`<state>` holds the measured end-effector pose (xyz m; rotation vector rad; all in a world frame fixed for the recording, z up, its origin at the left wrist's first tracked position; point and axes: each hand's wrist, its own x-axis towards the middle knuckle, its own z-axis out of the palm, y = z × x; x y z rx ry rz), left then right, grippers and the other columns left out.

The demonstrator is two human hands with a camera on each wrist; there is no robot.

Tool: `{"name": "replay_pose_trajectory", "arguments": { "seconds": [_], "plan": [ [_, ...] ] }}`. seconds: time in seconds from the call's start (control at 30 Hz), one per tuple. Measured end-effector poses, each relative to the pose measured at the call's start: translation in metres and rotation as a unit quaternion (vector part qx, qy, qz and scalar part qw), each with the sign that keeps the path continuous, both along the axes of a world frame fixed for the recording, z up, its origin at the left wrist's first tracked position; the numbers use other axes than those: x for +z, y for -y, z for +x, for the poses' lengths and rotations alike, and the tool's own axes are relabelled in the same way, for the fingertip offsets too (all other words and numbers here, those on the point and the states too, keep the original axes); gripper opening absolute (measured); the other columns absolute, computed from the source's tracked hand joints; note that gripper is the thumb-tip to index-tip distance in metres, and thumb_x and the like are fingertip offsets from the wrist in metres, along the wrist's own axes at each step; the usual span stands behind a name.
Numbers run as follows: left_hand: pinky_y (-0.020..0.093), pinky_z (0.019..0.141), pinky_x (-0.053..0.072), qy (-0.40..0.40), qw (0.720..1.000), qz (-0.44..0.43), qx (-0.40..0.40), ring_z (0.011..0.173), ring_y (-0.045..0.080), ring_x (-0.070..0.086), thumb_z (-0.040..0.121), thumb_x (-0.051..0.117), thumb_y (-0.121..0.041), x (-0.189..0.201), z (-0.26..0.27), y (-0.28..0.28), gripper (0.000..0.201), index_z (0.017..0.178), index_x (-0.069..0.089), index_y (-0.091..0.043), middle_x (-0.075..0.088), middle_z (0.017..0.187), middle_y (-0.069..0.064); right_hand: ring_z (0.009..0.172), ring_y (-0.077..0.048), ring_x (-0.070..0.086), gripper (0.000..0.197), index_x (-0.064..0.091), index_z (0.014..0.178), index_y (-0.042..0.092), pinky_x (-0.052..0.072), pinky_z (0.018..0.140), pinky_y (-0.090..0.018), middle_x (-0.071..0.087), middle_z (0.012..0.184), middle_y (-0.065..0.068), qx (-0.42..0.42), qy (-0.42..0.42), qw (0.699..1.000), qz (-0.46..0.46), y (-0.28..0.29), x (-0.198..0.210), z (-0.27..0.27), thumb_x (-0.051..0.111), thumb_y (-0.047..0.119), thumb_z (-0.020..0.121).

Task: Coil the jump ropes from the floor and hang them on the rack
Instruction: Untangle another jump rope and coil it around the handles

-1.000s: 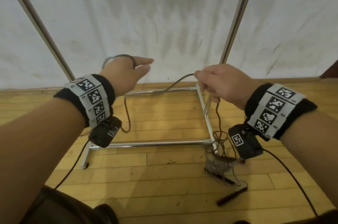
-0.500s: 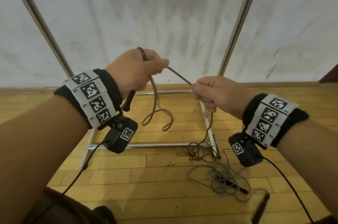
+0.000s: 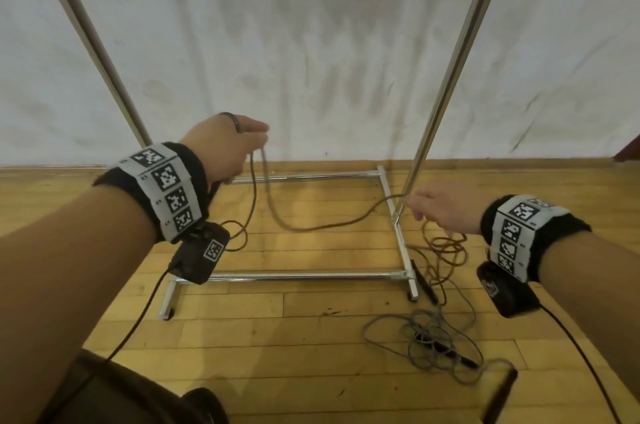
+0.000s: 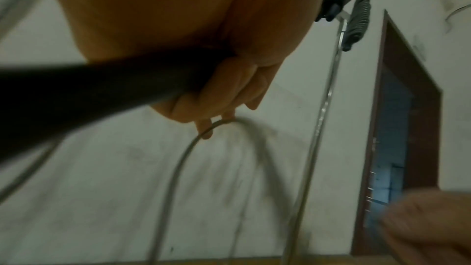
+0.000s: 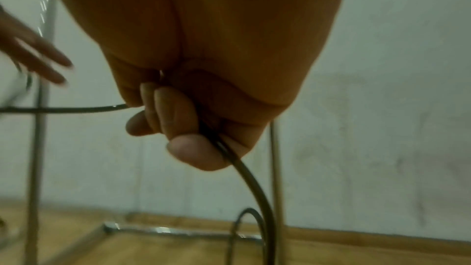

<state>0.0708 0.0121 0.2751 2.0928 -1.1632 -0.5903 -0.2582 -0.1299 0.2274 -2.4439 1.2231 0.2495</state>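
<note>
Two hands share one thin brown jump rope [image 3: 322, 224]: the left hand [image 3: 221, 146] has its fingers curled round the rope's black handle [image 4: 84, 86] and the gathered loops, while the right hand [image 3: 441, 207] has its fingers clamped on the cord, which sags between them. Its tail lies heaped on the wooden floor [image 3: 277, 347] beside the chrome rack's base frame [image 3: 298, 275]. To coil well, let cord slide through the right hand, matching loop lengths. A grey rope [image 3: 426, 340] awaits, tangled.
</note>
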Motion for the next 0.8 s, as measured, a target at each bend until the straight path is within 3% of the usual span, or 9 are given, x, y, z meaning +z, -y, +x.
{"name": "replay_pose_trajectory", "arguments": {
  "seconds": [0.1,0.23,0.33,0.43,0.53,0.63,0.7,0.8],
  "plan": [
    [0.019,0.047,0.048,0.004,0.994,-0.008,-0.108,0.046,0.004,0.058,0.102,0.062,-0.044,0.0,-0.027,0.0,0.023,0.12,0.068,-0.056,0.07,0.06,-0.02,0.047,-0.006,0.048,0.044,0.069,0.085,0.02,0.042,0.053,-0.029,0.054,0.056,0.01,0.003,0.141,0.988,0.067,-0.01,0.025,0.026,0.041,0.048,0.105],
    [0.028,0.05,0.045,-0.068,0.97,0.03,-0.233,0.046,0.014,0.052,0.093,0.061,-0.065,0.001,-0.065,0.001,0.026,0.111,0.074,-0.052,0.063,0.055,0.0,0.043,-0.006,0.041,0.04,0.07,0.081,0.014,0.035,0.048,-0.025,0.046,0.049,0.01,0.016,0.247,0.964,0.096,-0.029,0.045,0.046,0.05,0.04,0.104],
    [0.024,0.046,0.041,-0.092,0.961,0.016,-0.262,0.042,0.013,0.047,0.101,0.064,-0.052,-0.001,-0.077,0.001,0.024,0.093,0.078,-0.033,0.064,0.055,-0.001,0.045,-0.005,0.041,0.036,0.07,0.08,0.016,0.035,0.048,-0.022,0.045,0.049,0.011,0.023,0.268,0.958,0.099,-0.039,0.051,0.05,0.052,0.037,0.103],
    [0.021,0.041,0.037,-0.127,0.957,0.002,-0.262,0.04,0.011,0.043,0.099,0.069,-0.046,-0.002,-0.077,0.004,0.03,0.075,0.073,-0.03,0.056,0.051,-0.009,0.047,-0.01,0.038,0.035,0.069,0.08,0.014,0.034,0.045,-0.021,0.043,0.052,0.008,0.027,0.304,0.942,0.14,-0.044,0.052,0.047,0.052,0.034,0.104],
    [0.022,0.04,0.036,-0.19,0.955,-0.057,-0.221,0.042,0.011,0.041,0.091,0.073,-0.049,0.001,-0.067,0.011,0.029,0.069,0.07,-0.03,0.053,0.056,-0.009,0.05,-0.015,0.036,0.037,0.065,0.084,0.009,0.032,0.047,-0.028,0.041,0.058,0.002,0.029,0.321,0.93,0.177,-0.044,0.049,0.04,0.048,0.033,0.107],
    [0.023,0.04,0.035,-0.201,0.962,-0.119,-0.139,0.044,0.01,0.041,0.086,0.075,-0.049,0.007,-0.05,0.016,0.026,0.068,0.071,-0.031,0.055,0.061,-0.008,0.052,-0.018,0.04,0.039,0.061,0.088,0.006,0.038,0.055,-0.036,0.043,0.059,-0.002,0.015,0.307,0.933,0.188,-0.035,0.039,0.027,0.042,0.033,0.109],
    [0.022,0.039,0.033,-0.219,0.959,-0.165,-0.071,0.046,0.01,0.039,0.086,0.075,-0.045,0.011,-0.036,0.016,0.026,0.067,0.071,-0.029,0.054,0.064,-0.007,0.05,-0.015,0.044,0.043,0.061,0.087,0.007,0.044,0.06,-0.038,0.046,0.058,-0.001,-0.005,0.259,0.952,0.165,-0.025,0.026,0.014,0.04,0.039,0.108],
    [0.021,0.036,0.029,-0.279,0.927,-0.24,0.064,0.044,0.008,0.035,0.092,0.075,-0.031,0.021,-0.01,0.016,0.024,0.072,0.066,-0.024,0.054,0.067,-0.005,0.05,-0.014,0.048,0.05,0.061,0.086,0.013,0.05,0.066,-0.036,0.051,0.056,0.003,-0.033,0.135,0.985,0.101,-0.01,-0.002,-0.016,0.035,0.052,0.105]
  ]
}}
